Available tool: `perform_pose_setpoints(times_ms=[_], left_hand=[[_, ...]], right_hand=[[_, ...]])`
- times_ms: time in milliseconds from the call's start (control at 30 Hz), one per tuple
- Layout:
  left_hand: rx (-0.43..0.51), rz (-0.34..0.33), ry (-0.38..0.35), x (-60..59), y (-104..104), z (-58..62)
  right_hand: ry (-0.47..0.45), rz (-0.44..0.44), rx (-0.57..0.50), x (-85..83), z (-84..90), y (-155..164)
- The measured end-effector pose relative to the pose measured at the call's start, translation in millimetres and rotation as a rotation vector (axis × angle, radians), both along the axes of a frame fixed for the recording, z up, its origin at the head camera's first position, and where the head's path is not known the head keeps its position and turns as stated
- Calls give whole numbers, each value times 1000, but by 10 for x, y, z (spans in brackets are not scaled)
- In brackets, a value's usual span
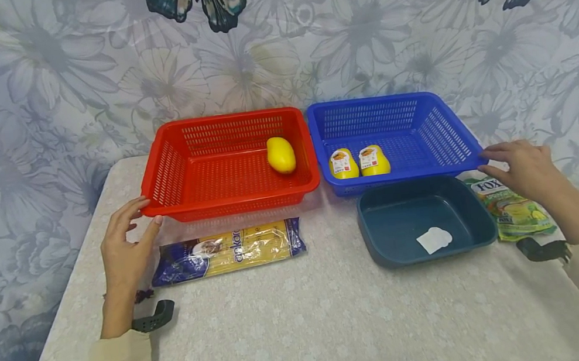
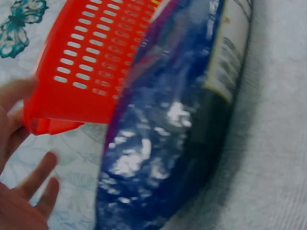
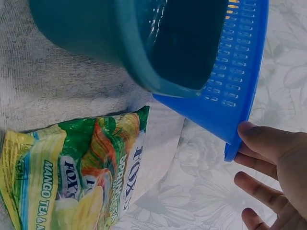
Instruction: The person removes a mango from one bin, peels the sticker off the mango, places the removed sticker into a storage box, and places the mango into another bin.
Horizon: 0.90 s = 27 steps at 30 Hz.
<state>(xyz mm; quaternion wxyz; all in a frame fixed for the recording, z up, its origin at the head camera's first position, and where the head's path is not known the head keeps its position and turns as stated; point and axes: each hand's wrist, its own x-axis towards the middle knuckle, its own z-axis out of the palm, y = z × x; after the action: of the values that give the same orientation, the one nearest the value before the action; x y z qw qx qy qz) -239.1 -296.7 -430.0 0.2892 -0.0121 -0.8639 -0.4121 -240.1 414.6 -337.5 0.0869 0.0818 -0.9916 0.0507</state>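
My left hand [image 1: 137, 220] lies open at the front left corner of the red basket [image 1: 233, 201], with forefinger and thumb at its rim. One yellow fruit-shaped object [image 1: 281, 154] lies in that basket. My right hand [image 1: 502, 161] is open too, fingertips touching the front right corner of the blue basket [image 1: 405, 175], which holds two yellow labelled packs [image 1: 343, 163] [image 1: 374, 160]. In the left wrist view the left hand [image 2: 24, 191] hovers by the red basket [image 2: 91, 62]. In the right wrist view the thumb of the right hand [image 3: 278, 167] rests on the blue basket [image 3: 235, 81].
A blue and yellow spaghetti pack [image 1: 228, 250] [image 2: 163, 143] lies in front of the red basket. A dark teal tray [image 1: 381, 241] [image 3: 96, 33] holds a white scrap [image 1: 434, 240]. A green Fox's candy bag [image 1: 515, 210] [image 3: 72, 172] lies under my right hand. A flowered wall stands behind.
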Motion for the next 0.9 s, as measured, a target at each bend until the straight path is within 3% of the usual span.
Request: perform_pose_setpoints(times_ms=[367,633,900], left_hand=[[7,-4,73,-30,84,139],[32,-88,65,-48,312,340],[-5,-183,61,-127,530,457]], right_hand=[[34,-9,-6,14,-37,-7],[24,1,-35,11,-31,-16],[20,-8,-68,20,-46,-14]])
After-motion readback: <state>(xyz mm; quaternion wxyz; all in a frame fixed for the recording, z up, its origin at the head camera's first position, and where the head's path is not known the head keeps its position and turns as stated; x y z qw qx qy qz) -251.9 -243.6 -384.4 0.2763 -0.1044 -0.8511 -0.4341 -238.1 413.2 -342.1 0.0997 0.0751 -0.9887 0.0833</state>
